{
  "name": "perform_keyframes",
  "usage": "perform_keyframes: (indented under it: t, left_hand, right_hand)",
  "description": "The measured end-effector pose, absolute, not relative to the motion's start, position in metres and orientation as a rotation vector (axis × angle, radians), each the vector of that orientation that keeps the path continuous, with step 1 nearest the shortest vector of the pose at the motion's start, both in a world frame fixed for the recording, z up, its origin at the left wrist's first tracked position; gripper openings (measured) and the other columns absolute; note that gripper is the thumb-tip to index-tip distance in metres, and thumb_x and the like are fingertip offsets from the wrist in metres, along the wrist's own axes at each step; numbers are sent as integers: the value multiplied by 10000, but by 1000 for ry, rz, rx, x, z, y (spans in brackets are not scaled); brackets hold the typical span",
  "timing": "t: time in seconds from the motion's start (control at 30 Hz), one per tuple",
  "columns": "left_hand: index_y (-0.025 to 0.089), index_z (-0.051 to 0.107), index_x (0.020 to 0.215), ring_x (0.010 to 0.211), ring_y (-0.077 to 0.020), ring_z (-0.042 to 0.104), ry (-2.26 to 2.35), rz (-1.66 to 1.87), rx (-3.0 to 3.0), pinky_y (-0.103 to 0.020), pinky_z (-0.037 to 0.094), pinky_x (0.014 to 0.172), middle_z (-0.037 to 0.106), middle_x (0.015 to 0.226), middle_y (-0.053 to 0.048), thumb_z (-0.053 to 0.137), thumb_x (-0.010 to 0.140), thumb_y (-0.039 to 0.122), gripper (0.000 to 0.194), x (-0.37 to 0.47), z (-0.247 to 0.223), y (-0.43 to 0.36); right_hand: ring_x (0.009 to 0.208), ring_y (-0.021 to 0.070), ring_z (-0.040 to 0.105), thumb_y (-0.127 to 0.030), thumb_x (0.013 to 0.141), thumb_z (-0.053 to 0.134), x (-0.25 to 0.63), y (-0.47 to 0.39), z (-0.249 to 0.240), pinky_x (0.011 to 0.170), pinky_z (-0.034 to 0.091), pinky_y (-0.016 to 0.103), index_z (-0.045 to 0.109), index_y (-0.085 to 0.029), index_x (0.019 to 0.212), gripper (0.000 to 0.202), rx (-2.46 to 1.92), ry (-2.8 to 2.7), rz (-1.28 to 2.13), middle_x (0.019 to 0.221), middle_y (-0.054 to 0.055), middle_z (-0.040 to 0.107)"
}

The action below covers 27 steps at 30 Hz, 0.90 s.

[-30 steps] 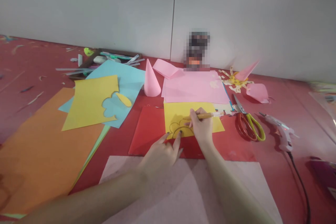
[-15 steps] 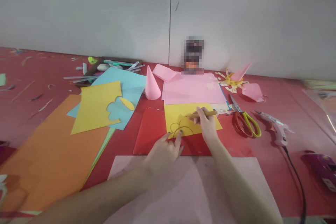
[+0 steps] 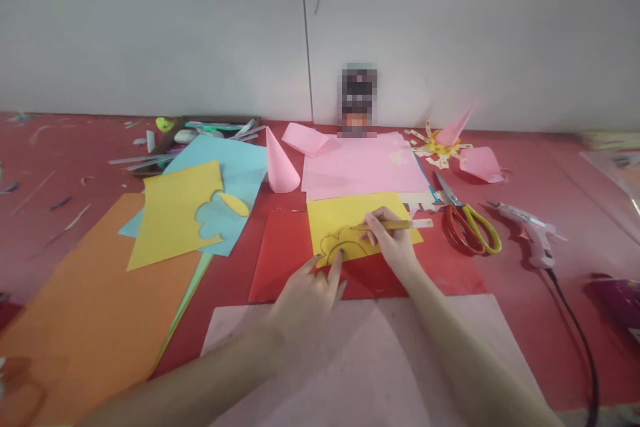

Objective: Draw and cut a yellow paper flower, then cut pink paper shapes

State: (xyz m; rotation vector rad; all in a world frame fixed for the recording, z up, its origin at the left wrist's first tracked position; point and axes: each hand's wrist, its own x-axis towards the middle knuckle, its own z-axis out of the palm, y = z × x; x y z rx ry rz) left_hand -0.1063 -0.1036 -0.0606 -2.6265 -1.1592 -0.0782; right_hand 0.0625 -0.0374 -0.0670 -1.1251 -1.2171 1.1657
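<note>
My right hand (image 3: 391, 240) grips a yellow pencil (image 3: 385, 225), its tip at the upper part of a scalloped line drawn on a yellow paper sheet (image 3: 333, 213). With fingers spread, my left hand (image 3: 313, 290) presses the lower left edge of that sheet. A rounded arch is drawn inside the scalloped outline. Under the yellow sheet lies a red folder-like sheet (image 3: 280, 260). Behind it are pink paper sheets (image 3: 360, 167), and a pink paper cone (image 3: 281, 167) stands to their left.
Scissors (image 3: 467, 220) and a corded glue gun (image 3: 530, 230) lie on the right. A cut yellow sheet (image 3: 175, 207) overlaps blue paper (image 3: 240, 167) and orange paper (image 3: 90, 300) at left. A pink cone on a yellow base (image 3: 445, 140) is at the back right, near the wall.
The pencil has tilted flatter, with its tip shifted slightly along the scalloped line. My left hand stays on the paper. The whole view has shifted slightly.
</note>
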Motion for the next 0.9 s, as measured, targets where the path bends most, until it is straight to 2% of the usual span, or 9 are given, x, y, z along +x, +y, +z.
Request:
perform_keyframes:
  t: [0.1,0.2,0.3,0.67,0.9]
  left_hand:
    - [-3,519,1174,427,-149,549,-1204,-136,-2665,-330,504,762,572,440,-14,284,914,225,418,-106,-61,-104]
    - [6,542,1153,397,-144,523,-1223,-185,-2678,-331,508,754,540,410,-1,270,915,219,420,-106,-62,-105]
    - [-15,549,1139,385,-141,505,-1187,-188,-2648,-324,509,754,521,397,2,292,907,208,412,-106,-63,-105]
    - [-34,537,1147,390,-133,500,-1131,-161,-2621,-307,503,794,508,393,9,327,893,190,399,-108,-65,-105]
    - [4,534,1162,405,-138,516,-1217,-247,-2669,-318,504,792,521,406,7,281,909,208,412,-107,-67,-105]
  right_hand:
    - [516,134,589,-383,769,594,63,-40,-67,529,478,256,483,-208,717,214,-1189,-1269,1104,507,-62,503]
    - [542,145,590,-380,780,580,63,-41,-67,536,464,262,496,-205,671,223,-1251,-1380,1072,534,-21,562]
    - [500,132,557,-364,796,559,63,-40,-66,534,456,257,482,-211,644,230,-1270,-1420,1098,511,-23,568]
    - [544,142,564,-363,782,562,62,-39,-68,554,446,257,498,-207,637,222,-1293,-1501,1127,543,-8,592]
    - [539,144,581,-369,774,570,61,-39,-70,557,457,255,499,-209,655,212,-1287,-1455,1123,540,-16,592]
